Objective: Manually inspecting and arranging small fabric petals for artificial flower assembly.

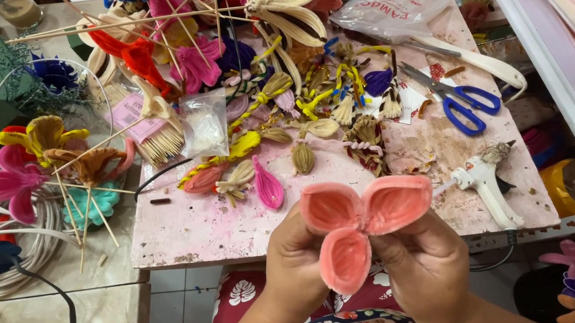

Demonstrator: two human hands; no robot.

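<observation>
Both hands, left hand (pixel 296 257) and right hand (pixel 422 259), pinch a pink three-petal flower (pixel 360 223) off the bench's (pixel 190 228) near edge; fingers clamped, open cups facing up, one petal pointing down.

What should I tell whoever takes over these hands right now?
Left hand and right hand pinch the base of a pink three-petal flower over the near edge of the worktable. Three petals are joined; no stem shows. The glue gun lies just right of the flower, blue scissors behind it, loose petals and bamboo sticks farther back.
</observation>
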